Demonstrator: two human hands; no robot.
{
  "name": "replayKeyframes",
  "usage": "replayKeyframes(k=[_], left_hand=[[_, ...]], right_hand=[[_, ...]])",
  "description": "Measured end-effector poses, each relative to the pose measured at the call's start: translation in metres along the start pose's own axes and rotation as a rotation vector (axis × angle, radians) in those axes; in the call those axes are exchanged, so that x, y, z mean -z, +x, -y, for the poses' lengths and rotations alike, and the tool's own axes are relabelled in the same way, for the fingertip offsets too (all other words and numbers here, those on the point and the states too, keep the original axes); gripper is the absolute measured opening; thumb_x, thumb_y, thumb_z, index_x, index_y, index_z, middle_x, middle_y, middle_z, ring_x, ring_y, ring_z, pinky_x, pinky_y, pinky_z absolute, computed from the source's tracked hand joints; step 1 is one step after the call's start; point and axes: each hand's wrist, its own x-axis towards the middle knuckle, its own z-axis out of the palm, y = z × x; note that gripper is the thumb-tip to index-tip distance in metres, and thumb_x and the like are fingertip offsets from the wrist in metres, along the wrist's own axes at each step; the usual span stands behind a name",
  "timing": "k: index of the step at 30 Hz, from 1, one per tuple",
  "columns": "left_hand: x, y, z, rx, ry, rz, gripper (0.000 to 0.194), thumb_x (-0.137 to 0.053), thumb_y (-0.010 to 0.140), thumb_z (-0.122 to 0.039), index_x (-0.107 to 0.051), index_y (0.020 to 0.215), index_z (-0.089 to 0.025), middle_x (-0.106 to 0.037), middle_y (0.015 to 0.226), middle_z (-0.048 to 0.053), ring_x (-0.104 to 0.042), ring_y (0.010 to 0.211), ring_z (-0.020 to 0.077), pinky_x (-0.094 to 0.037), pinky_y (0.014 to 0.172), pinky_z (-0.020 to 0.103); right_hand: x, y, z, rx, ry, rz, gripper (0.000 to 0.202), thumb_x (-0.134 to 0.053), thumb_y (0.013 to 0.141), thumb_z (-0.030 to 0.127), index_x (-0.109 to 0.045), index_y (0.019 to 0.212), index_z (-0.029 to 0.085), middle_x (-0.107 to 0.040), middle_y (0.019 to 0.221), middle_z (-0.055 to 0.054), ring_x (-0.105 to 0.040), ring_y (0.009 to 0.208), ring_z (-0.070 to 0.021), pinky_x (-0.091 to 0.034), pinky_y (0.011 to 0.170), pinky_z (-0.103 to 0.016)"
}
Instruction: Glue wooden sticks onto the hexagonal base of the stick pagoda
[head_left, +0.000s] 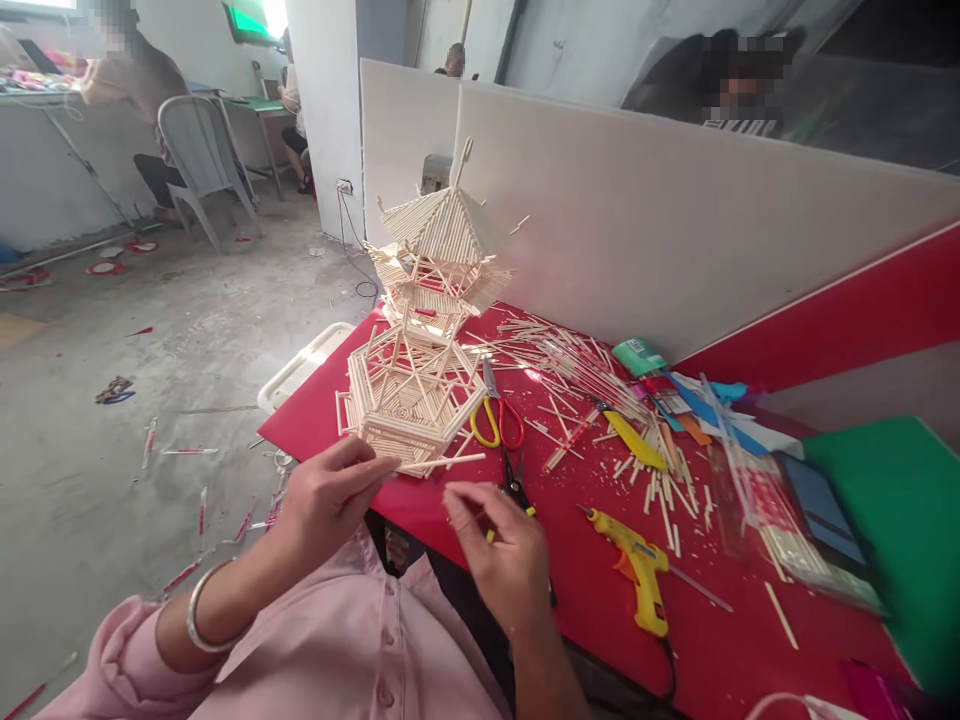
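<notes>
My left hand (330,492) is closed in a pinch, and a thin wooden stick (444,463) runs rightward from its fingertips. Just beyond it lies a hexagonal stick frame (405,400) on the red table. Curled with thumb and forefinger together, my right hand (504,545) is right of the left one; anything between its fingertips is too small to make out. Behind the frame stands a tiered pavilion model (442,235) of the same sticks, with a pointed roof. Scissors (498,420) with red and yellow handles lie beside the frame. Dark pliers (516,488) are partly hidden behind my right hand.
Loose sticks (570,360) spread over the red table (555,545). A yellow glue gun (637,565), a yellow-handled cutter (634,437), a phone (821,510) and packaged sticks (787,530) lie to the right. A pale partition (600,230) stands behind. Other people sit farther off.
</notes>
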Motion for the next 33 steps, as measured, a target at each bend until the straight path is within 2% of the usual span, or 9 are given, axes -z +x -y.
replayKeyframes(k=[2,5,11,18,28,33], left_hand=[[0.012,0.005,0.006,-0.071,0.194,-0.020,0.024,-0.055,0.091,-0.010,-0.071,0.105,-0.022,-0.062,0.085,0.003,-0.053,0.065,0.0095,-0.040,0.055,0.022],[0.023,0.017,0.015,-0.144,0.328,-0.044,0.022,-0.056,0.090,-0.008,-0.070,0.099,-0.022,-0.062,0.081,0.002,-0.052,0.067,0.0112,-0.039,0.056,0.024],[0.032,0.031,0.030,-0.202,0.301,-0.044,0.009,-0.062,0.087,-0.011,-0.066,0.088,-0.019,-0.068,0.078,0.001,-0.055,0.069,0.0127,-0.046,0.063,0.026],[0.036,0.035,0.044,-0.214,0.264,-0.023,0.010,-0.059,0.090,-0.014,-0.066,0.087,-0.020,-0.068,0.076,0.002,-0.057,0.067,0.0128,-0.047,0.062,0.026],[0.039,0.042,0.053,-0.255,0.206,0.044,0.010,-0.058,0.090,-0.014,-0.066,0.089,-0.020,-0.069,0.080,0.003,-0.060,0.072,0.0135,-0.049,0.066,0.026],[0.042,0.050,0.060,-0.323,0.224,0.073,0.010,-0.059,0.089,-0.013,-0.067,0.090,-0.020,-0.070,0.083,0.003,-0.062,0.074,0.0140,-0.050,0.066,0.026]], right_hand=[[0.005,0.009,0.002,0.098,-0.095,-0.177,0.012,-0.062,0.090,0.024,-0.070,0.098,0.021,-0.069,0.085,-0.002,-0.064,0.073,-0.0113,-0.051,0.064,-0.021],[0.001,0.020,0.003,0.176,-0.187,-0.277,0.017,-0.063,0.090,0.022,-0.068,0.106,0.021,-0.063,0.085,-0.002,-0.058,0.066,-0.0095,-0.049,0.057,-0.020],[-0.013,0.025,-0.006,0.206,-0.271,-0.241,0.023,-0.061,0.091,0.021,-0.067,0.114,0.020,-0.057,0.084,-0.001,-0.052,0.064,-0.0092,-0.047,0.054,-0.021],[-0.019,0.032,-0.010,0.199,-0.302,-0.210,0.029,-0.058,0.093,0.022,-0.065,0.121,0.023,-0.059,0.093,-0.005,-0.059,0.078,-0.0138,-0.052,0.065,-0.026],[-0.024,0.035,-0.013,0.214,-0.340,-0.192,0.035,-0.056,0.093,0.021,-0.063,0.127,0.024,-0.057,0.090,-0.005,-0.059,0.081,-0.0152,-0.053,0.071,-0.029],[-0.026,0.035,-0.014,0.235,-0.346,-0.183,0.038,-0.056,0.093,0.019,-0.062,0.130,0.024,-0.055,0.090,-0.005,-0.058,0.080,-0.0148,-0.052,0.072,-0.029]])
